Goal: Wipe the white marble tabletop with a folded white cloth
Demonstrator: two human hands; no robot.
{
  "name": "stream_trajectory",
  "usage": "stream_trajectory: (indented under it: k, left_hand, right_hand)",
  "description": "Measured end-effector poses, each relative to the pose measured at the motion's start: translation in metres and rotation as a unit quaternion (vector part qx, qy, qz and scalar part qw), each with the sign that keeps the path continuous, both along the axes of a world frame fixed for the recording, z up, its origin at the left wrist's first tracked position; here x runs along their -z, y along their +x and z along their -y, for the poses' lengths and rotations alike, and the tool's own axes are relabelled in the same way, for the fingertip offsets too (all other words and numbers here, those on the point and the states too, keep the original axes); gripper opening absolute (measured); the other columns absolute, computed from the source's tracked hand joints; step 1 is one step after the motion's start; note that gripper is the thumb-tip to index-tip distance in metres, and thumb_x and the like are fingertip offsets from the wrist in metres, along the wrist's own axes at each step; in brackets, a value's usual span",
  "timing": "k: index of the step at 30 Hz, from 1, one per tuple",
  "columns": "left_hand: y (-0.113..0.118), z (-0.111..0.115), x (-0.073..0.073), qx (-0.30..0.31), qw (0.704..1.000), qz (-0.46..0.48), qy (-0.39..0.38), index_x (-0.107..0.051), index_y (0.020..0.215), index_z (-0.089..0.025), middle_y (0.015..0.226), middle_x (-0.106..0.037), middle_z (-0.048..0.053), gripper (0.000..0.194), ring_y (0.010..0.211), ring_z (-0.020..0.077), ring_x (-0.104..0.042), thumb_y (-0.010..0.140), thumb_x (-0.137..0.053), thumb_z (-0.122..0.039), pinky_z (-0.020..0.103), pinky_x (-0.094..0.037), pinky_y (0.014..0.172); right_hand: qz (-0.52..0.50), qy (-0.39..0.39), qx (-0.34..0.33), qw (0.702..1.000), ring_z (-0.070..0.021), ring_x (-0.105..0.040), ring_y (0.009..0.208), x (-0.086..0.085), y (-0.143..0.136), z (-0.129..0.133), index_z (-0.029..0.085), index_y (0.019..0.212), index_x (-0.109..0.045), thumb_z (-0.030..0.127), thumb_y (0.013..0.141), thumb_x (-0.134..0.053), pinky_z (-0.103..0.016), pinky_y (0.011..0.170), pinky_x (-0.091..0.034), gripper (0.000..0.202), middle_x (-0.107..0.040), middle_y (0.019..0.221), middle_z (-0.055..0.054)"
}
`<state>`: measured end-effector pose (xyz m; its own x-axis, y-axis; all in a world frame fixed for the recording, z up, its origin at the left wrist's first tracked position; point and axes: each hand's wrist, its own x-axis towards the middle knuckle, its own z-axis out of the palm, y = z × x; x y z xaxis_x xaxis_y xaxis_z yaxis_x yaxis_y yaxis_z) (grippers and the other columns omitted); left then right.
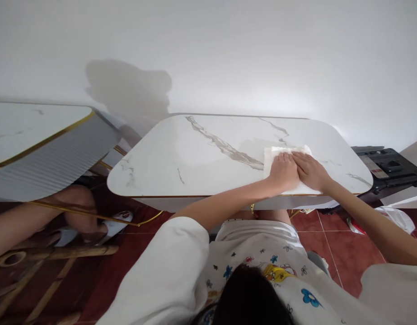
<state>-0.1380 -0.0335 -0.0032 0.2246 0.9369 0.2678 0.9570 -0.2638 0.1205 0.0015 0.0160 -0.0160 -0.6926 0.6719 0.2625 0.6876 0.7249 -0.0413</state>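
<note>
A white cloth or paper (269,155) lies on the right part of the marble-patterned tabletop (161,153). My left hand (284,172) presses down on it, with the fingers bent and close together. My right hand (310,171) rests flat on the cloth's right side, its fingers stretched toward my left hand and touching it. Both palms are hidden from view. Grey-brown veins run across the white top around the cloth.
At left is a second marble-patterned table (32,131) with gold trim. Another person's legs (77,203) show below it, beside a bamboo frame (59,253). A black case (387,167) stands at right. A white wall (228,54) rises behind the tabletop.
</note>
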Motion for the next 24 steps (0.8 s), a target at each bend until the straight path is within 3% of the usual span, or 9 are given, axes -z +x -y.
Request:
stream_trajectory:
  k: [5,15,20,24]
  left_hand:
    - [-0.016,-0.044,0.0,-0.002,1.0,0.003,-0.008,-0.052,0.128,0.003,0.126,-0.058,0.022,0.045,0.119,0.0289,-0.051,0.091,-0.037,-0.017,0.038,-0.038,0.102]
    - [-0.041,-0.168,0.007,-0.051,0.997,0.053,-0.003,-0.054,0.123,-0.004,0.126,-0.058,0.019,0.038,0.122,0.027,-0.049,0.093,-0.034,-0.018,0.037,-0.035,0.104]
    - [-0.058,-0.214,0.009,-0.061,0.997,0.045,0.007,-0.056,0.121,-0.003,0.124,-0.06,0.019,0.038,0.12,0.027,-0.051,0.093,-0.035,-0.018,0.037,-0.036,0.103]
    - [-0.07,-0.235,0.005,-0.071,0.997,0.042,-0.003,-0.059,0.115,-0.002,0.117,-0.064,0.02,0.036,0.115,0.027,-0.055,0.094,-0.035,-0.019,0.036,-0.04,0.099]
  right_hand:
    - [-0.007,-0.001,-0.007,1.0,-0.0288,-0.045,0.133,0.003,-0.018,-0.05,0.017,0.14,-0.047,0.027,0.094,-0.028,-0.052,0.109,-0.037,0.051,-0.05,0.143,-0.01]
    - [-0.025,-0.008,-0.04,0.999,-0.0291,-0.049,0.128,0.004,-0.052,-0.184,0.019,0.128,-0.057,0.024,0.091,-0.031,-0.048,0.107,-0.037,0.046,-0.058,0.135,-0.009]
    - [-0.041,-0.014,-0.04,0.998,-0.0302,-0.053,0.121,0.003,-0.072,-0.229,0.016,0.121,-0.06,0.023,0.091,-0.03,-0.047,0.102,-0.04,0.042,-0.06,0.131,-0.013]
    - [-0.052,-0.034,-0.011,0.998,-0.0307,-0.057,0.113,0.004,-0.085,-0.251,0.018,0.114,-0.062,0.023,0.091,-0.032,-0.046,0.095,-0.044,0.037,-0.065,0.123,-0.012]
